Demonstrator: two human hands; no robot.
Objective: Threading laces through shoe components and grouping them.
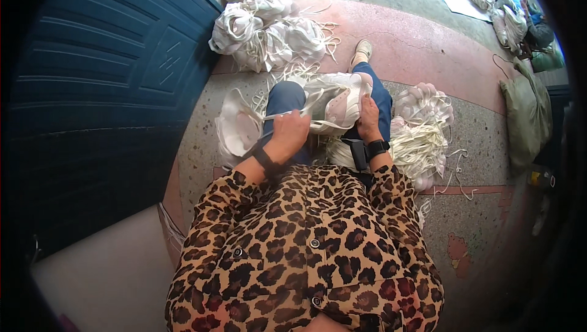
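The left hand (pixel 291 131) holds a lace (pixel 313 98). Apart from it, the right hand (pixel 369 115) grips the right edge of a white shoe upper (pixel 340 107).

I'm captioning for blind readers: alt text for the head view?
A person in a leopard-print shirt holds a pale shoe upper in the right hand and a white lace in the left hand; pale bundles lie on the floor.

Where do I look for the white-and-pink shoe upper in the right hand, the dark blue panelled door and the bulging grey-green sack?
White-and-pink shoe upper (pixel 337 109): head view, pink side panel.
Dark blue panelled door (pixel 116 90): head view, panelled face.
Bulging grey-green sack (pixel 527 115): head view, its side.
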